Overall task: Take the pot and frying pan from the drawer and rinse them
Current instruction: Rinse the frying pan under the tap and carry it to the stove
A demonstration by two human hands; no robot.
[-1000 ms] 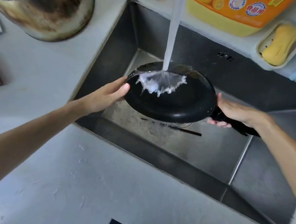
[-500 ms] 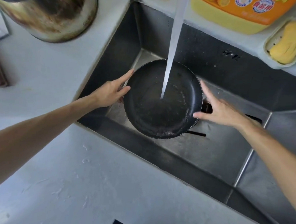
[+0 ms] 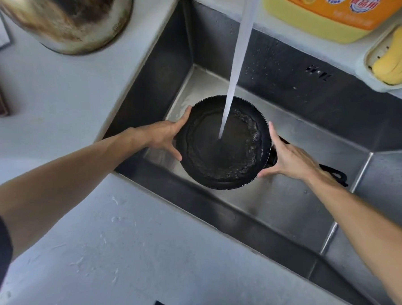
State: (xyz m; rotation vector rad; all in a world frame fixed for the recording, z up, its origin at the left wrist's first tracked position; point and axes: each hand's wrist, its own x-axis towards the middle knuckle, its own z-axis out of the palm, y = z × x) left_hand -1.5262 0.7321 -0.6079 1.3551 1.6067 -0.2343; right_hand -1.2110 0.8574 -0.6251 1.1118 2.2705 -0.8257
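frying pan flipped face-up, now filling under the tap

so the frying pan [image 3: 222, 143] has been turned over since a second ago. back then its underside was being hit by the water stream [image 3: 236, 68] while it was held up by the handle; now it's open side up, low in the sink [image 3: 292, 71], and the stream is landing inside it just right of centre. a shallow pool with a ring of bubbles can be seen collecting in the bowl.

the grip has been changed too. the handle [image 3: 331, 174] has been let go and now pokes out to the right, past the right wrist. the left hand [image 3: 163, 136] is spread wide against the left rim, thumb near, fingers far, and the right hand [image 3: 290, 159] is spread wide against the right rim in the same way. the pan is being cradled between open palms rather than clenched; whether it's resting on the sink floor or being held just above it can't be told from here.

the pot [image 3: 69, 15] is parked on the counter [image 3: 58, 103] at the far left, well apart from the sink. dish soap [image 3: 323, 16] and a yellow sponge [image 3: 396, 55] are sat along the far right edge, untouched.

for the task: the outside looks done and the inside is being rinsed now, so probably the back half of the pan step. a swirl and tip-out would likely be needed next, and with wet open palms on a slick rim, a slip is the thing to be watched for.
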